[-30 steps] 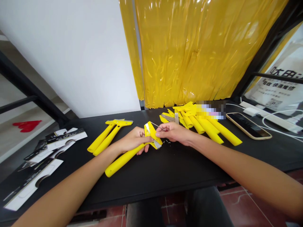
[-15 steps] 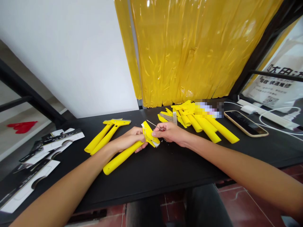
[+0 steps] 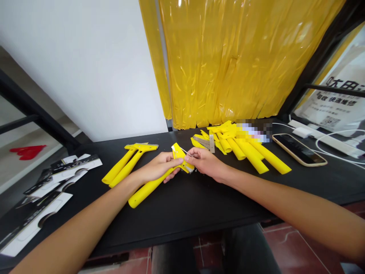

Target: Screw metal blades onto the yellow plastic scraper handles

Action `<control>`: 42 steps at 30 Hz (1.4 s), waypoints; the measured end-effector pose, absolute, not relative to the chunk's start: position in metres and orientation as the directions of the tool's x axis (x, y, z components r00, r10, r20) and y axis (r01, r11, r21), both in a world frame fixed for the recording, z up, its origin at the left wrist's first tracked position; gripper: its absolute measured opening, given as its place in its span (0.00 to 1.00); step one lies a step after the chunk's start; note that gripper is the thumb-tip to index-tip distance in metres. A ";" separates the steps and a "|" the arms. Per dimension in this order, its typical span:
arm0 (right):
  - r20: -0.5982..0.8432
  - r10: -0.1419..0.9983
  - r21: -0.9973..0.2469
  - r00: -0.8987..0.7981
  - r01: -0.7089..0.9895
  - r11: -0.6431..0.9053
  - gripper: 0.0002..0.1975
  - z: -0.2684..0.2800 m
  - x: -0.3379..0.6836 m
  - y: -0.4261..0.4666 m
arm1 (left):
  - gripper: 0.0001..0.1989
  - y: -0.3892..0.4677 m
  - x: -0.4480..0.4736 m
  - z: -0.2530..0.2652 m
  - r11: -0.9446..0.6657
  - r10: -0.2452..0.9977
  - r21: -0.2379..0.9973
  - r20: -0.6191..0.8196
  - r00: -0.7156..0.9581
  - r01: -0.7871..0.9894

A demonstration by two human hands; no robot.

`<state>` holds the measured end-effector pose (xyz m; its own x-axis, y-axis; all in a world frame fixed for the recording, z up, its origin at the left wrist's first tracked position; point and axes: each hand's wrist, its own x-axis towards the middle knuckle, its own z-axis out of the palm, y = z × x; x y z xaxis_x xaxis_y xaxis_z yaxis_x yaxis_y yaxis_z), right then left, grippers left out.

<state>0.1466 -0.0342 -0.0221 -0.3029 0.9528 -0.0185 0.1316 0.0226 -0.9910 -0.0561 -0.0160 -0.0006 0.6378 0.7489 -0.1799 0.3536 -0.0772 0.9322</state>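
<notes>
A yellow scraper (image 3: 148, 191) lies slantwise in front of me, its handle pointing down left. Closed around its neck just below the head is my left hand (image 3: 159, 165), with the thumb on the yellow plastic. My right hand (image 3: 205, 163) pinches a thin metal rod (image 3: 183, 150) whose slim end sticks out past the fingers; its other end is hidden. These right fingertips are at the scraper's head, next to a small screw and the shiny blade edge. Two more yellow scrapers (image 3: 125, 167) rest left of my left hand.
Several yellow scraper parts (image 3: 251, 154) are piled at the back right, with metal blades (image 3: 211, 143) beside them. A phone (image 3: 299, 149), white cables and a power strip (image 3: 327, 137) lie further right. Printed cards (image 3: 57, 213) are scattered on the left of the black table (image 3: 185, 217).
My left thumb has slid forward onto the scraper's head, and the scraper has shifted slightly right and up. The right hand still pinches the rod, its fingers closer over the head.
</notes>
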 end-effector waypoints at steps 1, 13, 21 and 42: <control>-0.027 0.952 -0.993 -0.305 0.118 0.009 0.08 -0.022 0.146 -0.035 | 0.20 -0.016 -0.056 -0.001 -0.074 0.749 0.932 -0.183 0.637 0.354; -0.078 0.940 -0.993 -0.332 -0.056 -0.102 0.11 -0.025 0.145 -0.035 | 0.20 -0.017 -0.055 -0.002 -0.069 0.749 0.948 -0.156 0.643 0.311; -0.116 0.901 -0.975 -0.419 -0.125 -0.183 0.19 -0.026 0.152 -0.028 | 0.19 -0.016 -0.058 -0.002 -0.088 0.720 0.933 -0.183 0.670 0.350; -0.067 0.911 -0.988 -0.406 0.157 -0.003 0.10 -0.013 0.162 -0.022 | 0.14 -0.016 -0.062 -0.002 -0.055 0.663 0.953 -0.189 0.725 0.299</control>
<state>0.1624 -0.0220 -0.0134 -0.4065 0.9112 -0.0674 0.1569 -0.0031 -0.9876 -0.0622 -0.0164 -0.0021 0.7246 0.6627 -0.1889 0.2990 -0.0554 0.9526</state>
